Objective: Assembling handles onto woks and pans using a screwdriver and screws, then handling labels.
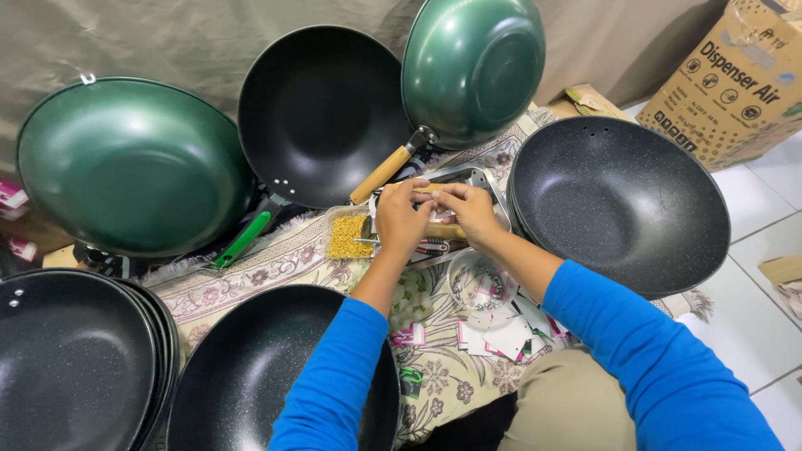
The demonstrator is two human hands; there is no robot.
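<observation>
At the centre of the frame, a light wooden pan handle [441,230] is gripped between the left hand [399,219] and the right hand [470,210], both curled closed, fingertips meeting over a shallow metal tray [484,179]. Just left, a small bag of golden screws [349,236] lies on the patterned cloth [251,271]. Dark speckled woks [622,205] are seen around.

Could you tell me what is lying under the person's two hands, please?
Under the left hand and right hand sits a metal tray holding a wooden handle; beside it, a bag of gold screws. The hands cover the tray's middle.
</observation>
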